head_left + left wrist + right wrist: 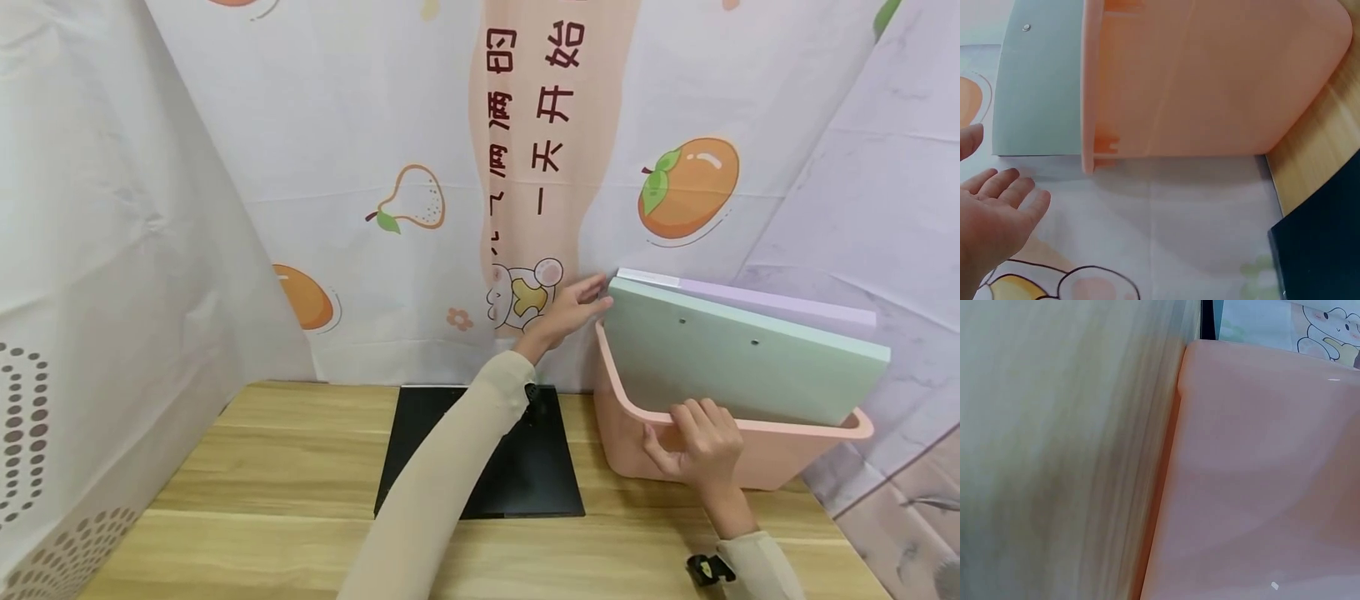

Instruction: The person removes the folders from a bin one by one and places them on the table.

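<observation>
A pink plastic bin (630,442) stands at the right of the table against the back curtain. In it a mint-green file folder (720,358) with two small rivets leans at a slant. Behind that one shows the upper edge of a lilac folder (795,307). My left hand (570,313) is at the green folder's upper left corner, fingers stretched out and thumb apart; the left wrist view shows the fingers (1007,186) just beside the folder's edge. With my right hand (703,446) I grip the bin's front rim, fingers over it and thumb outside. That hand is outside the right wrist view.
A black flat panel (525,475) lies on the wooden table (300,467) left of the bin, partly under my left sleeve. A printed fabric curtain (360,100) hangs behind and at both sides. My right wrist wears a black strap (708,570).
</observation>
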Motion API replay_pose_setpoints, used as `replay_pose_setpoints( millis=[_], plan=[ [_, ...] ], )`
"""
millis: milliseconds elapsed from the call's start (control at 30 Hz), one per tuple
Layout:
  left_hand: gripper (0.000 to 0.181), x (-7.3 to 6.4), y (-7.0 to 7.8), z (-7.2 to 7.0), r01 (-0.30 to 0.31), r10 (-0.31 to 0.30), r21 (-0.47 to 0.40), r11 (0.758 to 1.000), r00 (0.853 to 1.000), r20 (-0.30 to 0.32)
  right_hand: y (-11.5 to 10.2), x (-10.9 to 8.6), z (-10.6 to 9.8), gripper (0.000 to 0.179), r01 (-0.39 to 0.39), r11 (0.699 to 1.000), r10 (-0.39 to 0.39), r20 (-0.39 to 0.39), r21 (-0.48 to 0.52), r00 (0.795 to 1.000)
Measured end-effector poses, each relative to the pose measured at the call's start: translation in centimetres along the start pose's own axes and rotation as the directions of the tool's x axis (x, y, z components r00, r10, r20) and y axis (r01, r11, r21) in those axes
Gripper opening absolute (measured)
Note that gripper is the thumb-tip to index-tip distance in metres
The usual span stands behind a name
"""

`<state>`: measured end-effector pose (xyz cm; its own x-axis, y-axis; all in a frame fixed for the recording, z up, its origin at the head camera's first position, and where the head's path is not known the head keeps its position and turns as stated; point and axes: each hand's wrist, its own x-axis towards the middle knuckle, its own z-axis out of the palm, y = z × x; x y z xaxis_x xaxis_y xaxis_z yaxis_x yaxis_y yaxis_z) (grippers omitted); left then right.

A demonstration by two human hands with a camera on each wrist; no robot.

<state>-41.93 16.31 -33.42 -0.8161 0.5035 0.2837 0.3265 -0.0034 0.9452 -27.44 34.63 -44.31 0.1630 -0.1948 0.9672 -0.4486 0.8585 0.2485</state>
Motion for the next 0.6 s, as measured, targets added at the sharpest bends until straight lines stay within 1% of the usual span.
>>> replay_pose_setpoints(
  millis=[133, 233, 400, 600],
  plan=[
    [0.057, 0.22, -0.73, 0.24, 0.029, -0.03, -0.038, 0.999, 1.0, -0.004, -0.19, -0.19, -0.01, 0.053, -0.008, 1.0, 0.008, 0.012, -0.003, 1.0],
    [0.056, 0.32, -1.02, 0.4, 0.034, -0.034, -0.032, 0.999, 0.999, 0.001, -0.3, -0.24, 0.02, 0.053, -0.012, 1.0, 0.012, 0.011, -0.004, 1.0],
    [0.057, 0.38, -1.04, 0.77, 0.024, -0.024, -0.013, 1.0, 1.0, 0.02, -0.27, -0.14, 0.19, 0.053, -0.009, 1.0, 0.009, 0.001, -0.003, 1.0],
    [0.055, 0.17, -0.86, 0.93, 0.026, -0.025, -0.019, 0.999, 0.999, 0.02, -0.06, -0.12, 0.42, 0.054, -0.01, 1.0, 0.01, -0.016, -0.008, 1.0]
  ],
)
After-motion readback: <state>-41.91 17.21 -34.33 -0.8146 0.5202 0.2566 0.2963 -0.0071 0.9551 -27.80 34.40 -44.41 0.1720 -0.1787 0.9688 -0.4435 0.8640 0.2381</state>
